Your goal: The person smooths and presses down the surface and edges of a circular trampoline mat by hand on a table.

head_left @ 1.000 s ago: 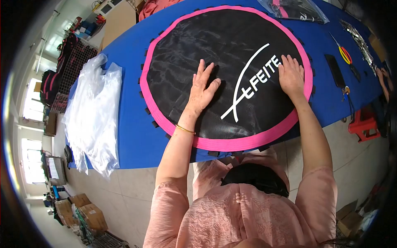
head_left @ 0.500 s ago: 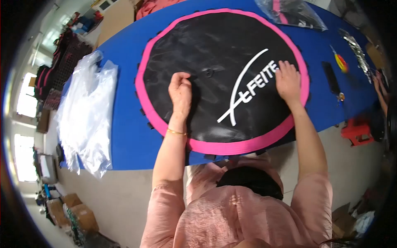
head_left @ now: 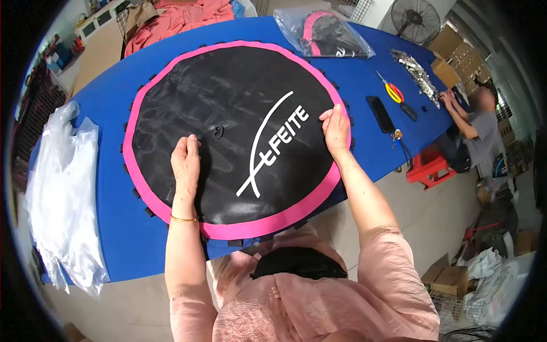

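Observation:
A round black mat (head_left: 182,108) with a pink rim, white lettering and dark tabs around its edge lies flat on the blue table. My left hand (head_left: 186,162) is over the lower left of the mat, its fingers curled in; whatever they may hold is hidden. Right of it, a small black ring-like piece (head_left: 219,131) lies near the mat's middle. At the right edge, beside the lettering, my right hand (head_left: 337,130) rests by the pink rim, fingers partly stretched and close together, with nothing visible in it.
Clear plastic bags (head_left: 65,194) lie at the table's left end. A bagged black-and-pink piece (head_left: 330,37) sits at the back. To the right are a black phone (head_left: 380,114), scissors (head_left: 393,92), keys (head_left: 396,134) and shiny strips (head_left: 416,74). Beyond a red stool (head_left: 427,166), a person (head_left: 481,122) works.
The view has swung right, bringing the other person into sight. My right hand has shifted nearer the pink rim, its spread fingers drawing together. My left hand stays curled over the mat.

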`<state>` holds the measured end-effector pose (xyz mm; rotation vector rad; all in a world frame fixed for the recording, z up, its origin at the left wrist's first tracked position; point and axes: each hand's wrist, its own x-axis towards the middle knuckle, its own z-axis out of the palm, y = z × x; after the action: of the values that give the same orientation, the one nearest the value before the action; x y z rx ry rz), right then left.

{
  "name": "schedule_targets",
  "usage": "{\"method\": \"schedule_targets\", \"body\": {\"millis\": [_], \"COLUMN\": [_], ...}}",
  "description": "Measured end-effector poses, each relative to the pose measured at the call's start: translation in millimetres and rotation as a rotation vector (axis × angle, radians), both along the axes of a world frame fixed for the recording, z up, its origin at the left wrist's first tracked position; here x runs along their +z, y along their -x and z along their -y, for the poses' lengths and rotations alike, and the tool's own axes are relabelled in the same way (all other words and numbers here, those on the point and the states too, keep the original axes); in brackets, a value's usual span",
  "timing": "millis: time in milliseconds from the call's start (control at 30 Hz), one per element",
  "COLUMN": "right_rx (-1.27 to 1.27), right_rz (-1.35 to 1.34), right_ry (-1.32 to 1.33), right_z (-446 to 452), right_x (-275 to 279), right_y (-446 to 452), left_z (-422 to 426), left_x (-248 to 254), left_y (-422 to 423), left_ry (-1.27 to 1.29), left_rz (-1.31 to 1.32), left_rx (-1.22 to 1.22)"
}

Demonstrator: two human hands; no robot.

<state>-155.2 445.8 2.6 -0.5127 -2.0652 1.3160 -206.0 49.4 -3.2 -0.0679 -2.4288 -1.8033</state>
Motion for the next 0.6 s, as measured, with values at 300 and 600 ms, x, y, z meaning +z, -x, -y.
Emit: {"method": "schedule_targets", "body": {"millis": [300, 600], "right_rx": [0.462, 0.811], "right_rz": [0.119, 0.004], "right_ry": [-0.017, -0.963], "right_z": [67.5, 177.2], "right_x": [39.8, 30.1], "right_y": [20.7, 31.8], "left_z": [5.2, -1.9], "left_x": [-26.2, 9.0], "left_y": [13.5, -1.1], "left_ry": [-0.104, 0.423], "left_rz": [-0.350, -0.293], "left_rx": [0.060, 0.228]}}
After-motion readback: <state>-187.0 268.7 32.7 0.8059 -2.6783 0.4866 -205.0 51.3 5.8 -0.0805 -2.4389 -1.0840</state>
